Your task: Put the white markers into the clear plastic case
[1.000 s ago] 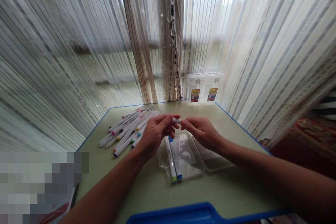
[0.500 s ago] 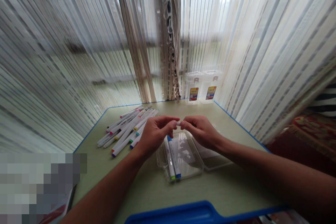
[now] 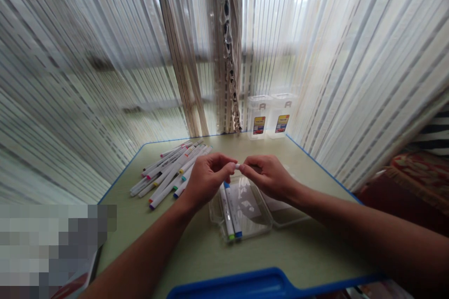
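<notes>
- Left hand (image 3: 209, 175): bare, with slim fingers and a rounded thumb.
- Right hand (image 3: 265, 173): bare as well, its thumb slender.
- Left forearm (image 3: 150, 243): uncovered, smooth in outline, tapering to a bare wrist.
- Right forearm (image 3: 345, 215): also uncovered, widening away from its narrow wrist.

Ok so the pile of markers (image 3: 168, 170) is on the table (image 3: 196, 252), left of the fingers (image 3: 228, 169). The open case (image 3: 257, 227) sits just this side of them, with two markers (image 3: 227, 215) lying in its left part. Two boxes (image 3: 258, 125) stand side by side beyond the fingers, slightly right, and the curtain (image 3: 105, 84) is behind those.
</notes>
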`<state>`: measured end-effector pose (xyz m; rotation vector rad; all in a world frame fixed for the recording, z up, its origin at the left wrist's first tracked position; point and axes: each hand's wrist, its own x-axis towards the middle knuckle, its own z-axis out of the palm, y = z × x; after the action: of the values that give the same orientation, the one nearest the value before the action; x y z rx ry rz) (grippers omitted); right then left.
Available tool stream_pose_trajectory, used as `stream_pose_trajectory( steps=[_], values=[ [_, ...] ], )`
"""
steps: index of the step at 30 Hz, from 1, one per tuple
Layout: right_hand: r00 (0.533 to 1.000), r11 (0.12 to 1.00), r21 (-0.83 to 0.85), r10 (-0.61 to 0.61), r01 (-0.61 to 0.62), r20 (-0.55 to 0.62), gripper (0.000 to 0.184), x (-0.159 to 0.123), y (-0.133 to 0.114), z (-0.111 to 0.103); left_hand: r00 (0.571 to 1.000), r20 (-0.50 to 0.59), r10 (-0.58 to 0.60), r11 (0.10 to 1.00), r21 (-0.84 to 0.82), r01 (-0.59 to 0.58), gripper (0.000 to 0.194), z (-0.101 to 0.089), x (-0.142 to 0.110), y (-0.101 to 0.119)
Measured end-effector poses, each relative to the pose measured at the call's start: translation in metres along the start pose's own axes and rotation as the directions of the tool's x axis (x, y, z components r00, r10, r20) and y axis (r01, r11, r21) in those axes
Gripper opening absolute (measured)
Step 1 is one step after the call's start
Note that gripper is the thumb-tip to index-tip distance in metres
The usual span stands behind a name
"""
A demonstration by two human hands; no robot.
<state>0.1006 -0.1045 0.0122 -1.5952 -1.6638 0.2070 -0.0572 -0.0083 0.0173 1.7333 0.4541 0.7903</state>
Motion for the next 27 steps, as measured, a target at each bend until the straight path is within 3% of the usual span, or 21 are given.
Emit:
stream_pose_trajectory(
  steps=[13, 22, 27],
  values=[
    [0.997, 0.993, -0.09, 0.079, -0.078, 0.0, 0.06, 0.0001, 0.0034, -0.0005, 0.988, 0.152, -0.006, 0.991, -0.135, 0.026, 0.031, -0.003, -0.0017, -0.004],
    [0.993, 0.994, 0.034, 0.098, -0.1, 0.059, 0.059, -0.0004, 0.0022, -0.0009, 0.991, 0.132, 0.037, 0.981, -0.196, -0.01, 0.029, -0.0012, -0.0025, -0.0016],
    [0.994, 0.993, 0.076, 0.085, -0.091, 0.07, 0.059, 0.0018, -0.0006, -0.0027, 0.995, 0.088, 0.044, 0.994, -0.101, -0.035, 0.025, 0.0011, -0.0037, 0.0029]
  ],
)
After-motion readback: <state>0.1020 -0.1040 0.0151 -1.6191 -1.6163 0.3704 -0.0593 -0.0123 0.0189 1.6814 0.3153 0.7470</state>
